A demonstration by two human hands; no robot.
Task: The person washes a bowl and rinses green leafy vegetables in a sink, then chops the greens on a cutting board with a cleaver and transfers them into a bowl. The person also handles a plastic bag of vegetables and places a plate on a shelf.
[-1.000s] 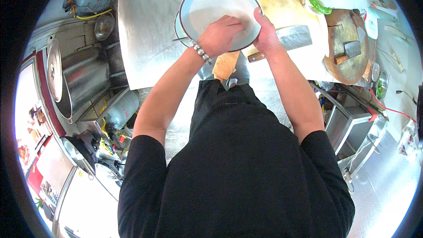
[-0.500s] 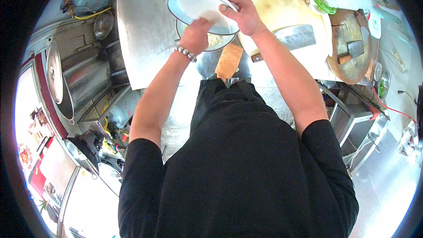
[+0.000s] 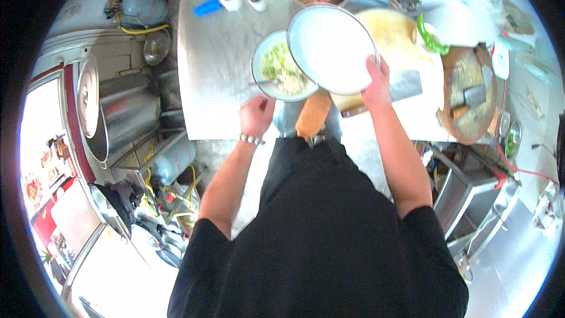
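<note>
Seen from above, a person in a black top is standing at a steel surface [image 3: 218, 53]. The right hand [image 3: 376, 85] is gripping the lower right rim of a wide white plate [image 3: 331, 47], tilted above centre frame. Just left of it, partly under its edge, a bowl of pale chopped food [image 3: 281, 73] is sitting. The left hand [image 3: 256, 115], loosely curled and empty, is hovering just below the bowl, the nearer hand to it.
</note>
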